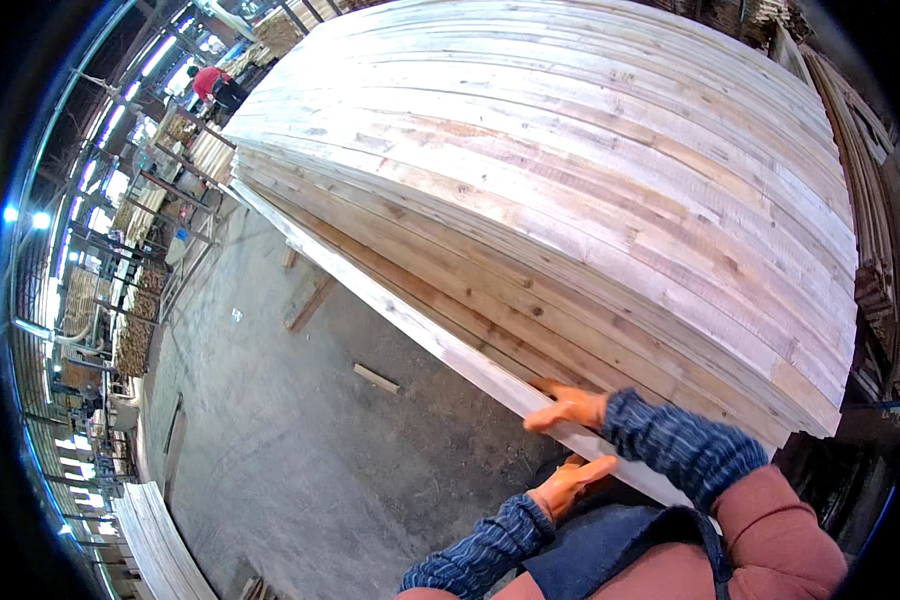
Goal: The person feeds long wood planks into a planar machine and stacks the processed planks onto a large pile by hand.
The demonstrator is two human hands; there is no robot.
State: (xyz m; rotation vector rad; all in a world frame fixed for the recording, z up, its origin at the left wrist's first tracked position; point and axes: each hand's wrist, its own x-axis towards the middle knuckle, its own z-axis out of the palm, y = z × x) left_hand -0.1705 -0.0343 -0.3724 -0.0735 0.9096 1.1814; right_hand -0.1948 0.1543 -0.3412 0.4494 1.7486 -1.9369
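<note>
A long, pale wooden board [410, 318] runs from beside my body toward the far left, along the front of a tall stack of planks [590, 150]. My right hand [572, 408], in an orange glove, is closed over the board's upper edge near my end. Below it, my left hand [568, 484], also gloved in orange, grips the board from its near side, with part of its fingers hidden beneath the wood. The board is tilted on edge and stands slightly apart from the stack's side at my end.
On the concrete floor [280, 430] lie a short wood offcut [376, 377] and a timber piece [310, 303]. More boards [158, 535] are at the lower left. Other timber [855, 190] stands along the right. Far off, a person in red [210, 82] bends beside racks.
</note>
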